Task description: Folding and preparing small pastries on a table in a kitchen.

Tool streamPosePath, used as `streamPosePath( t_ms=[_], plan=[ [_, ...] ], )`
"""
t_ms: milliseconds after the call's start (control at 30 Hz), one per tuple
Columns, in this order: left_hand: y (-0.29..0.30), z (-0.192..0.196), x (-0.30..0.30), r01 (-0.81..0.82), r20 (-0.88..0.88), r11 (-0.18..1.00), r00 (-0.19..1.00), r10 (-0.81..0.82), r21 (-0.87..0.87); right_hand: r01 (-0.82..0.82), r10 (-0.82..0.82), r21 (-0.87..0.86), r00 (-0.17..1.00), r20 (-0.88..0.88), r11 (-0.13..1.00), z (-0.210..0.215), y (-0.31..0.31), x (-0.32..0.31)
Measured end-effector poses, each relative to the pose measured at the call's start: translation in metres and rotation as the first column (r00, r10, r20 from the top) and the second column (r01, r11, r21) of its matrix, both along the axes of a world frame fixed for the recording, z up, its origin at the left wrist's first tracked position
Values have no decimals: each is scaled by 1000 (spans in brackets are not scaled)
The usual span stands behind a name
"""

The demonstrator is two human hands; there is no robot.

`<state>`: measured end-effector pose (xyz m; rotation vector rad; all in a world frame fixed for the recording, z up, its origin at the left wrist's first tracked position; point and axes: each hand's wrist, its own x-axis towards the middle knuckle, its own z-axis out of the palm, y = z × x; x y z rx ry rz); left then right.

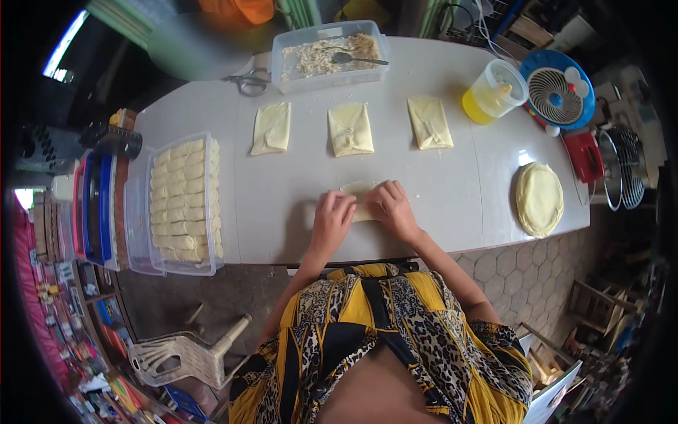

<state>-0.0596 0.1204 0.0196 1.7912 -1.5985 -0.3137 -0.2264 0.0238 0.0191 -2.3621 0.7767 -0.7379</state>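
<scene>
At the near middle of the table, my left hand (333,218) and my right hand (395,210) pinch the two sides of a pale, partly folded spring roll wrapper (366,212). My fingers cover both its ends, and whether filling lies inside cannot be seen. Beyond my hands lie three wrappers with their sides folded in: a left one (272,128), a middle one (350,130) and a right one (429,124). Each bulges at its near end. To the right rests a stack of round wrappers (539,200). Finished rolls (180,200) fill a clear plastic box (210,205) at the left.
A clear tub (326,85) of crumbly filling with a spoon (359,61) stands at the back, scissors (251,83) beside it. Back right are a jug (500,90) of yellow liquid and a blue fan (556,97). A plastic stool (176,359) stands on the floor, lower left.
</scene>
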Motion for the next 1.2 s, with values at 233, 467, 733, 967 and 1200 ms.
streamPosePath(
  t_ms=[233,467,733,967,1200],
  plan=[
    [13,18,6,162,82,984,982,-168,72,-187,159,-216,977,-143,958,16,-1,-14],
    [-13,6,27,156,-151,982,979,-138,110,-198,207,73,965,-159,977,18,-25,-4],
    [-24,6,26,-66,26,998,997,66,-21,-239,160,-265,944,-287,934,17,-28,7],
    [-16,8,20,179,104,983,979,-173,-50,-222,162,-175,939,-303,959,20,-32,2],
    [-31,-11,37,147,-171,989,974,-146,-7,-203,237,166,947,-218,965,33,-56,17]
  ],
)
